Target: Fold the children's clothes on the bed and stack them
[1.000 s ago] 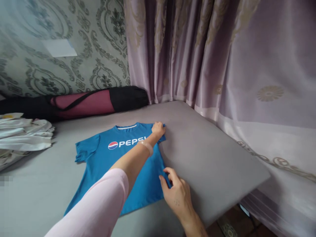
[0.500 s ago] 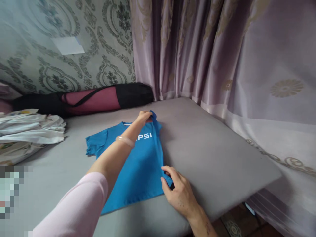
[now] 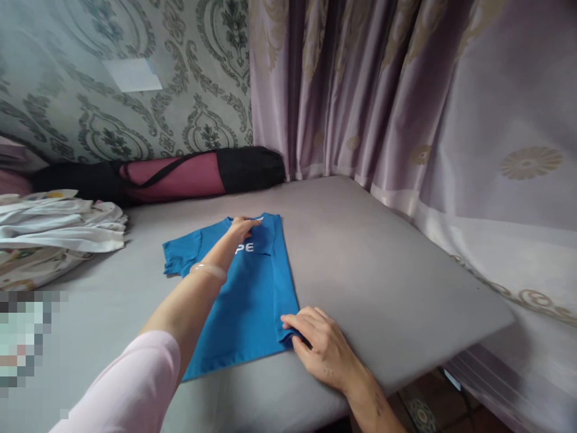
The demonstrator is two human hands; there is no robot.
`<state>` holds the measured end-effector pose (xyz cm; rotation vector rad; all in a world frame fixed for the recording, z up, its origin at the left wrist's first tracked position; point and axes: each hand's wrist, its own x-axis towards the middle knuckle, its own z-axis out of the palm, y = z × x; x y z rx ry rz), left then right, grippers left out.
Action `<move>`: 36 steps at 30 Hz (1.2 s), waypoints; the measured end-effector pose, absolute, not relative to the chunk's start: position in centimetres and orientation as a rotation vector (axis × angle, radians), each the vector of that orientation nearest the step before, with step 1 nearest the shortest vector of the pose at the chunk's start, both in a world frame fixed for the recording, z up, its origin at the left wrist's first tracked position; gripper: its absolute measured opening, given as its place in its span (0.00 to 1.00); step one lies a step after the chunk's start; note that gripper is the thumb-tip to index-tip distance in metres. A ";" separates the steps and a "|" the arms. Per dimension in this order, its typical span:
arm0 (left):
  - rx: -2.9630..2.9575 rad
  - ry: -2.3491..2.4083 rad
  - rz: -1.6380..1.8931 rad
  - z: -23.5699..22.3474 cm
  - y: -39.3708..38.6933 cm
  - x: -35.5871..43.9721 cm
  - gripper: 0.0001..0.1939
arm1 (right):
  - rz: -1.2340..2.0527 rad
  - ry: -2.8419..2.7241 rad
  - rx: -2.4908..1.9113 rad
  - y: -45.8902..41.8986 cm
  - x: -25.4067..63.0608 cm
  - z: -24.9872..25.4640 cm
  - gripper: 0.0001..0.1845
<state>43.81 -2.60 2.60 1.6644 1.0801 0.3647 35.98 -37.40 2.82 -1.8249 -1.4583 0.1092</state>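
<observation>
A blue T-shirt [image 3: 243,300] lies front up on the bed, its white lettering partly covered. Its far-side edge on the right is folded inward as a narrow strip, with the sleeve laid across the chest. My left hand [image 3: 243,227] is closed on the folded sleeve just below the neckline; a pale bangle [image 3: 208,270] circles that wrist. At the lower right corner, my right hand [image 3: 320,343] grips the folded side near the hem between thumb and fingers. The left sleeve of the shirt in view is spread outward.
The grey bed surface [image 3: 383,270] ends at an edge on the right. A black and maroon long bag [image 3: 180,174] lies against the patterned wall. Crumpled white cloth [image 3: 63,228] is piled at left. Purple curtains [image 3: 342,90] hang behind and to the right.
My left hand has moved left with the sleeve, folding the shirt's right side inward over part of the lettering. My right hand has shifted slightly left and closed on the lower edge.
</observation>
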 end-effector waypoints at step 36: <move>2.684 -0.239 0.164 3.2 -18.2 20.6 0.20 | 0.219 -1.727 -2.435 -26.5 44.6 1.5 0.34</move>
